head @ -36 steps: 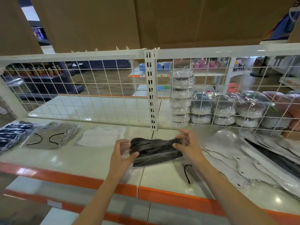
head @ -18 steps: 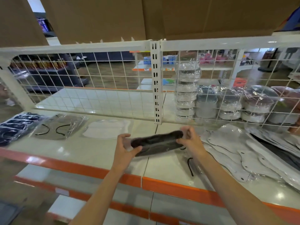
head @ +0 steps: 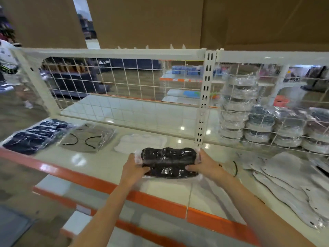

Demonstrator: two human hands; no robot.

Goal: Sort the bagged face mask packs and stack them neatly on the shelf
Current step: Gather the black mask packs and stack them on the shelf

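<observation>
The left hand [head: 132, 169] grips the left end of a black mask pack [head: 169, 162], with its thumb on top of the clear bag. The right hand [head: 207, 165] grips the right end the same way, thumb on top and fingers curled round the edge. Both arms reach up from the bottom of the frame and meet at the pack in the middle. The pack sits low over the white shelf [head: 99, 163], near its orange front edge; I cannot tell if it touches the shelf.

Just past the pack, up and to the left, lies a white mask pack [head: 140, 142]. Further left is a grey mask pack [head: 89, 139] with black ear loops, and at the far left a dark blue mask pile [head: 33, 138]. On the right side of the frame, a messy heap of pale mask packs [head: 284, 179] spreads over the shelf. A black loop [head: 235, 168] lies just beside the right hand.

Behind everything stands a white wire fence [head: 124, 97] with a slotted post [head: 204, 97]. Behind the fence at the upper right are stacks of round bagged things [head: 258, 125]. Brown cardboard [head: 178, 20] fills the top.
</observation>
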